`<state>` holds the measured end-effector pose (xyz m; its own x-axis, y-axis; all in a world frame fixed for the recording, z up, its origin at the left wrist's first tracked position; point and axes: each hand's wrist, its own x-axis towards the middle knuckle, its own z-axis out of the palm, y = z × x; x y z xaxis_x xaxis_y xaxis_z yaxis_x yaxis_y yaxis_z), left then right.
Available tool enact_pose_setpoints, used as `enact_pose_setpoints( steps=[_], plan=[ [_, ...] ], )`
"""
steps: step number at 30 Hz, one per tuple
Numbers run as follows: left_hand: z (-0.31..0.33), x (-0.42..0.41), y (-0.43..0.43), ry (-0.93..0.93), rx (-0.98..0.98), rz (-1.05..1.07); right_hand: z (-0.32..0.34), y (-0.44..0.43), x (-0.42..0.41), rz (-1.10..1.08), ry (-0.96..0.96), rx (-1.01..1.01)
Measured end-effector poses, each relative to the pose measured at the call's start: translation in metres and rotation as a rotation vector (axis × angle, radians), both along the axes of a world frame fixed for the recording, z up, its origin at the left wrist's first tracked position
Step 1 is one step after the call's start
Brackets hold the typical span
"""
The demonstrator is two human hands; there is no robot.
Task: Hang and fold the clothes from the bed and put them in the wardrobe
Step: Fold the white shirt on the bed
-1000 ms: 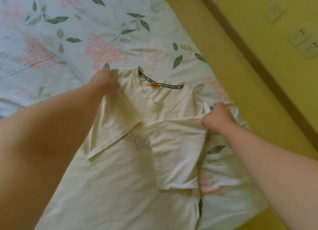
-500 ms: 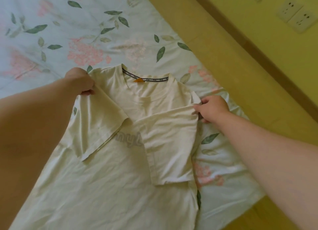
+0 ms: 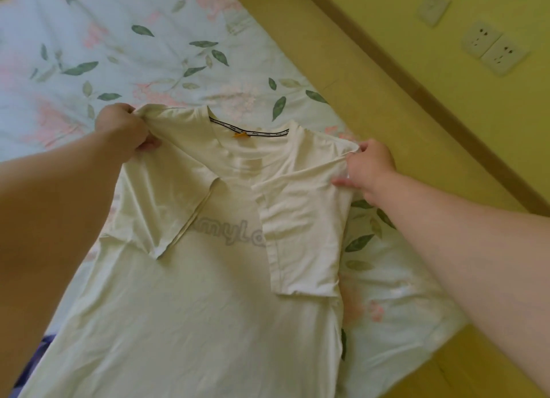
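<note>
Floral bedsheet (image 3: 148, 55) fills the left; yellow wall (image 3: 506, 135) w/ sockets (image 3: 491, 49) at right, wood-tone ledge (image 3: 342, 55) between. Left hand (image 3: 122, 130) has its fingers curled, gripping one shoulder of the T-shirt (image 3: 193, 308). Right hand (image 3: 369, 168) pinches the other shoulder. Fingertips mostly buried in cloth. Hem cut off at bottom edge. Grey lettering (image 3: 232, 231) partly covered, not fully readable. Dark blue item (image 3: 38, 353) lower left, can't ID. Shirt is cream, spread on the sheet, sleeves folded inward, w/ black-white neck tape (image 3: 250, 130) & orange tag (image 3: 239, 135).
</note>
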<state>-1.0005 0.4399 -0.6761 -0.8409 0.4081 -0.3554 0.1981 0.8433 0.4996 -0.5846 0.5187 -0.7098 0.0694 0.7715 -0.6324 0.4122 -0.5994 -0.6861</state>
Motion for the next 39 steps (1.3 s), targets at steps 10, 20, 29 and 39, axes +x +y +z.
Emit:
enact_pose_setpoints(
  steps=[10, 20, 29, 39],
  plan=[
    [0.159, -0.004, 0.038, -0.205, 0.594, 0.223, 0.153, 0.065, -0.028, -0.046, -0.029, 0.430],
    [0.078, 0.020, -0.128, -0.072, 0.211, 0.025, 0.086, -0.147, 0.016, 0.558, -0.219, 0.606],
    [-0.014, 0.006, -0.313, 0.228, -0.209, -0.523, 0.000, -0.295, 0.048, 0.964, -0.393, 0.211],
    [-0.060, 0.003, -0.363, 0.391, -0.515, -1.047, -0.024, -0.324, 0.027, 1.275, -0.879, 0.246]
  ],
)
